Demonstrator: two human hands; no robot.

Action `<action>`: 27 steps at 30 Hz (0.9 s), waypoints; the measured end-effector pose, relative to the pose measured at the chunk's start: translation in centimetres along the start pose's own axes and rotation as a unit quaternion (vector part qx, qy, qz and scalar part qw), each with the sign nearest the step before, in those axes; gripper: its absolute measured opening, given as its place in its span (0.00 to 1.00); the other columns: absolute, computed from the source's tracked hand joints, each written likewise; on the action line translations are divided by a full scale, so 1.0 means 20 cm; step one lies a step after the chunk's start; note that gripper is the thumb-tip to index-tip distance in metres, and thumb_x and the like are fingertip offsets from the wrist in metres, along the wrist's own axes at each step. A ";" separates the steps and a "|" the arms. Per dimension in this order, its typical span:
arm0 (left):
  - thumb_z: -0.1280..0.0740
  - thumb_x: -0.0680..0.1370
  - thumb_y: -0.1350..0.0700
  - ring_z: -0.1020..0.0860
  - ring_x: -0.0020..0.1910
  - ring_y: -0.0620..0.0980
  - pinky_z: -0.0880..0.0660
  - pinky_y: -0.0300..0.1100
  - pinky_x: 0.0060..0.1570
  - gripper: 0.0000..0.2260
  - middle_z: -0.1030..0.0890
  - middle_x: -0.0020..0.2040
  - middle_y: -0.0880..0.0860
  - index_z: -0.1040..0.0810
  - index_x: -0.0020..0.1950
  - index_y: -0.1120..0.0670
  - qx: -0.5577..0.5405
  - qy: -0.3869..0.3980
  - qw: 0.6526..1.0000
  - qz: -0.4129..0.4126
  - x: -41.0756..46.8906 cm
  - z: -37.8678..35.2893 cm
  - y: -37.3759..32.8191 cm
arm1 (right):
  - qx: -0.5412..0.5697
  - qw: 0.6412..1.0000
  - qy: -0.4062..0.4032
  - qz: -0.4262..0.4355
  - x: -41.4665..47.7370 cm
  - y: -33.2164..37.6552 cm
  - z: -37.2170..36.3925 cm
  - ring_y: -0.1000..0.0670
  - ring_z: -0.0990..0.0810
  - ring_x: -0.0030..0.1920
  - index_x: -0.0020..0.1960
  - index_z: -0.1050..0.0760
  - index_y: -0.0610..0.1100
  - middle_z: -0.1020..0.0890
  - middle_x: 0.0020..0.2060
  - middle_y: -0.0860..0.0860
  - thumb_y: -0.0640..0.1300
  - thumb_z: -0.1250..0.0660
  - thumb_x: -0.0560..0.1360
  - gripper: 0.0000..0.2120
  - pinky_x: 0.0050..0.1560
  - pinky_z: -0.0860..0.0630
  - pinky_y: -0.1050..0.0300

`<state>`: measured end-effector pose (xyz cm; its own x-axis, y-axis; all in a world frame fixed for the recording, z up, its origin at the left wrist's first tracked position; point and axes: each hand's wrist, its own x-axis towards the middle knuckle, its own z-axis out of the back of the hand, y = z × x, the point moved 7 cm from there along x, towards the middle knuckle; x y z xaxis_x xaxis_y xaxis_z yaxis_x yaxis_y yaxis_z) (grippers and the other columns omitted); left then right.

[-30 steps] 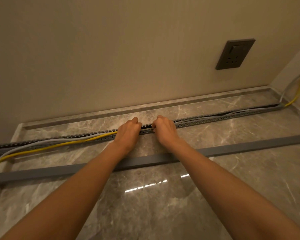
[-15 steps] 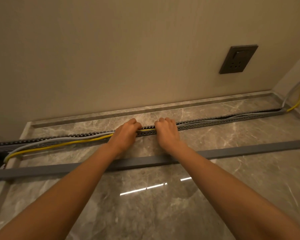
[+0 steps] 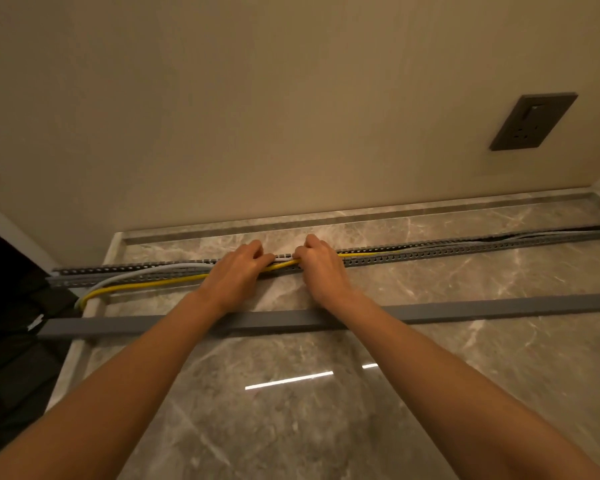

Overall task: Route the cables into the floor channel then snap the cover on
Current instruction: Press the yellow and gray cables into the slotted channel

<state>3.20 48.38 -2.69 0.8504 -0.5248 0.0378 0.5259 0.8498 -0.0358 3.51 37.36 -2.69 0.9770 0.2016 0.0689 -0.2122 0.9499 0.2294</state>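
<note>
Two hands sit close together at the middle of the slotted channel (image 3: 465,249), and compared with a second ago little has shifted in their grip: your left hand (image 3: 238,271) and right hand (image 3: 321,268) were at the same spot then, knuckles up, working the same stretch. What has changed is mostly your view, which has swung left, so the dark gap at the channel's left end now shows and the right corner has slid out of sight. That suggests the seating has not advanced much yet.

Your left fingers are curled together over the yellow cable (image 3: 146,284), apparently pinching it, though the fingertips are hidden. Your right fingers are likewise bunched and curled at the channel's near wall, with the yellow cable running under them.

Right of your hands, the yellow cable and the grey cable (image 3: 125,277) lie down inside the channel. Left of your hands, both rise out over the near wall and curve down toward the floor (image 3: 430,393) edge, so that run is not yet seated.

The long grey cover (image 3: 499,306) lies loose on the floor, near and roughly parallel to the channel, under your forearms. A wall socket (image 3: 530,121) sits up to the right.
</note>
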 end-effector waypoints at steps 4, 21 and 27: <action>0.32 0.76 0.64 0.21 0.48 0.61 0.22 0.51 0.42 0.16 0.22 0.55 0.62 0.24 0.64 0.59 -0.006 -0.024 1.000 -0.019 -0.01 0.03 0.03 | -0.004 1.000 0.013 -0.020 0.02 -0.01 -0.01 0.40 0.25 0.55 0.57 0.23 0.35 0.25 0.56 0.40 0.31 0.41 0.77 0.13 0.52 0.26 0.47; 0.38 0.78 0.64 0.23 0.53 0.59 0.26 0.48 0.49 0.07 0.23 0.56 0.59 0.25 0.55 0.61 0.055 0.039 0.995 0.073 0.13 0.06 0.03 | 0.016 0.997 0.023 -0.066 0.04 -0.02 -0.01 0.39 0.25 0.56 0.59 0.26 0.34 0.28 0.59 0.40 0.33 0.41 0.78 0.12 0.56 0.28 0.48; 0.38 0.79 0.59 0.23 0.54 0.57 0.25 0.48 0.50 0.11 0.23 0.56 0.58 0.23 0.57 0.62 0.071 0.058 0.994 0.061 0.13 0.02 -0.03 | 0.026 0.999 0.020 -0.023 0.03 -0.05 -0.01 0.39 0.25 0.56 0.55 0.26 0.33 0.27 0.58 0.40 0.31 0.40 0.76 0.09 0.55 0.28 0.47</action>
<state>5.17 46.48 -2.10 0.9075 -0.4134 -0.0746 0.4195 0.9012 0.1085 4.20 36.65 -3.13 0.9856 0.1683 0.0188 -0.1667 0.9447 0.2823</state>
